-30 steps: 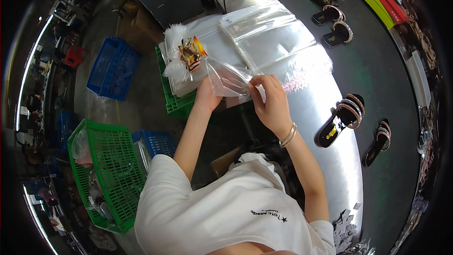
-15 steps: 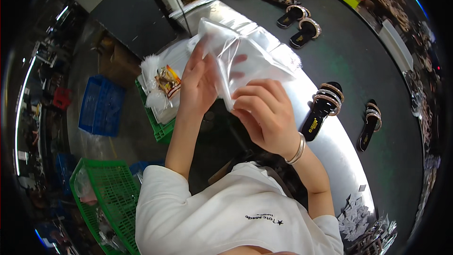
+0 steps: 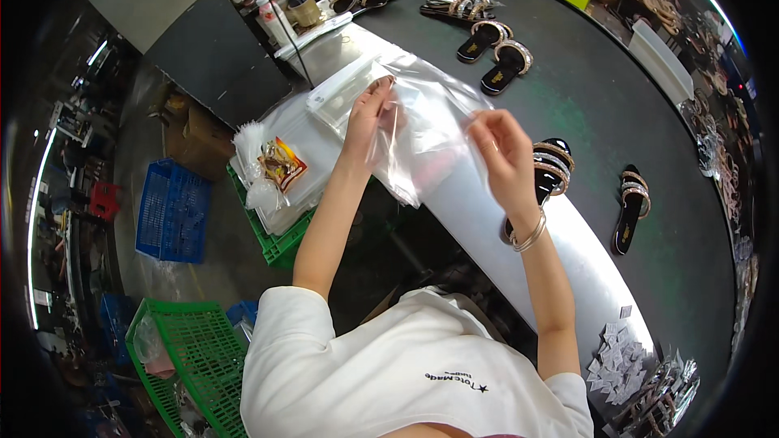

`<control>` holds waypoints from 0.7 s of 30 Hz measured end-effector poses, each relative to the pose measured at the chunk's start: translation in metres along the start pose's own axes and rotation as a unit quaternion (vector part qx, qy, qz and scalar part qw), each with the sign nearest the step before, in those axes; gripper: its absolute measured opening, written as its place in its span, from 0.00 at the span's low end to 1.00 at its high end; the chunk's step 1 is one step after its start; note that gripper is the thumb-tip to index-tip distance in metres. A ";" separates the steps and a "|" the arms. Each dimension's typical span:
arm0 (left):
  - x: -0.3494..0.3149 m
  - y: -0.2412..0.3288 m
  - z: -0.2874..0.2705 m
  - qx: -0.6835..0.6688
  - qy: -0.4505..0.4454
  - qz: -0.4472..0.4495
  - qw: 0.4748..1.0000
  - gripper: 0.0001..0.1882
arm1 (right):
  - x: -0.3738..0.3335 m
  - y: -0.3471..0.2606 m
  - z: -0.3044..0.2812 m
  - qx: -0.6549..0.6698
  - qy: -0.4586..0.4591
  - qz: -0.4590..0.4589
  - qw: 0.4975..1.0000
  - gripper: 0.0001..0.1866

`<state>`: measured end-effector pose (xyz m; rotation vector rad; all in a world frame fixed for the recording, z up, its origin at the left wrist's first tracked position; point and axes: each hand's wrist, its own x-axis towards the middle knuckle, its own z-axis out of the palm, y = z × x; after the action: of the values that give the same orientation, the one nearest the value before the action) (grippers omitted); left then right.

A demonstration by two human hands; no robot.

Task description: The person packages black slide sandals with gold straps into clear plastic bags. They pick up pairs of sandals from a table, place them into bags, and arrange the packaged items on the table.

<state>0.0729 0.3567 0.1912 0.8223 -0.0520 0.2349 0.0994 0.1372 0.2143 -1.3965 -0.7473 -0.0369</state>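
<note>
A clear plastic bag stretches between my hands above the shiny metal edge of the table. The fingers of my left hand are pinched on its left side. My right hand, slightly blurred, has curled fingers at the bag's right edge. Just past that hand is a black sandal with sparkly straps, its sole partly hidden by my wrist. Farther right lies a second strappy sandal. More clear bags lie stacked under and beside my left hand.
A green crate holds plastic bags with a colourful packet on top. More sandals sit on the dark table. Small paper tags are heaped lower right. Blue and green baskets stand left.
My hands have moved apart, the right one upward and to the right. The bag, bunched up before, is now spread out between them. The view has shifted slightly.
</note>
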 end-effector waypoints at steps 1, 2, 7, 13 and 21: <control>-0.001 0.006 -0.008 0.028 0.014 0.005 0.999 0.06 | 0.005 0.001 0.001 0.115 0.009 0.038 0.993 0.07; 0.006 0.013 -0.015 0.057 0.028 0.010 0.998 0.07 | 0.010 0.000 -0.001 0.151 0.035 0.067 0.986 0.08; 0.041 0.099 -0.043 0.041 0.028 0.111 0.993 0.12 | 0.027 -0.003 -0.017 0.232 0.119 0.059 0.964 0.11; 0.019 0.155 -0.093 0.104 0.103 0.299 0.943 0.10 | 0.008 -0.017 -0.042 0.203 0.117 0.002 0.972 0.13; -0.041 0.055 -0.213 0.014 0.416 0.205 0.886 0.05 | -0.013 -0.028 -0.050 0.207 0.103 0.004 0.973 0.12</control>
<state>0.0105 0.5405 0.0804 0.6747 0.5933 0.9781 0.0994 0.0817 0.2328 -0.9807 -0.5370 -0.0178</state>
